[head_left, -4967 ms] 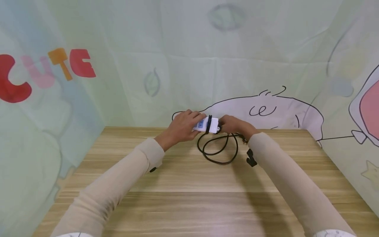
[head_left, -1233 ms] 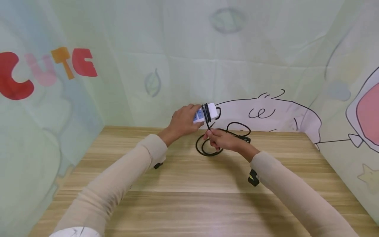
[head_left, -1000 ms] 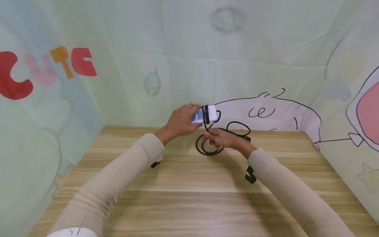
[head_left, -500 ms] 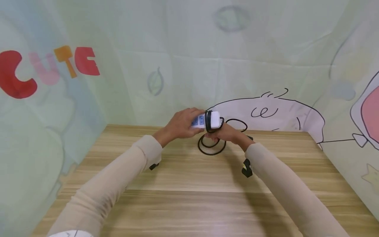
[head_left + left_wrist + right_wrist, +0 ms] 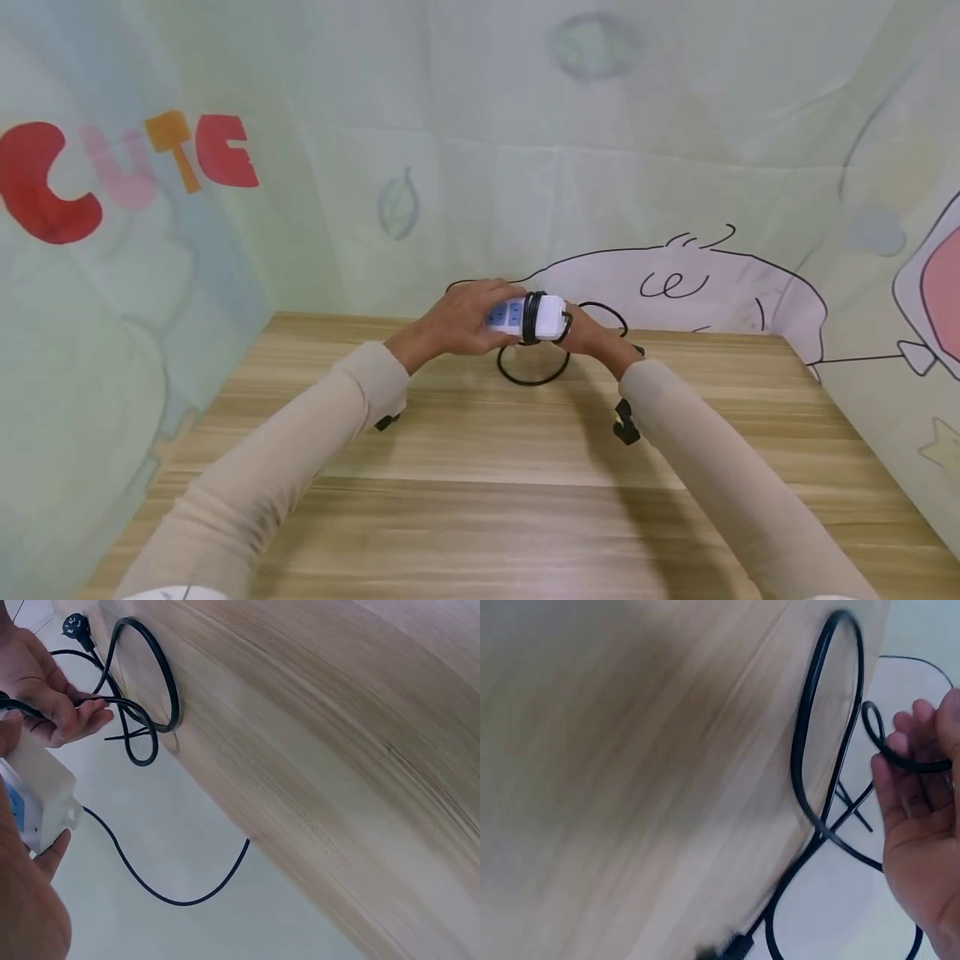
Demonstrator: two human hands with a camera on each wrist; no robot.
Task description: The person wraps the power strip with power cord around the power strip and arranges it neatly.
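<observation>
A white power strip [image 5: 552, 315] with blue socket faces is raised over the far part of the table, several turns of its black cord [image 5: 531, 383] wrapped around its body. My left hand [image 5: 468, 318] grips one end, thumb below and fingers above. Behind the other end is my right hand [image 5: 588, 333], its fingers partly hidden by the strip in the head view. Across the fingers of the right hand [image 5: 922, 825] runs the cord, held under the thumb. In the left wrist view the loose cord hangs in loops, with the round black plug [image 5: 75, 627] near the top left corner.
The wood-grain table [image 5: 480, 533] ends at a printed cloth backdrop [image 5: 480, 200] just behind the hands. More cloth rises at both sides. Loose cord loops lie near the table's far edge.
Over five seconds the cord turns on the strip have grown and the loose loops shrunk. In the last second the right hand went from in front of the strip to behind it; the strip lowered slightly.
</observation>
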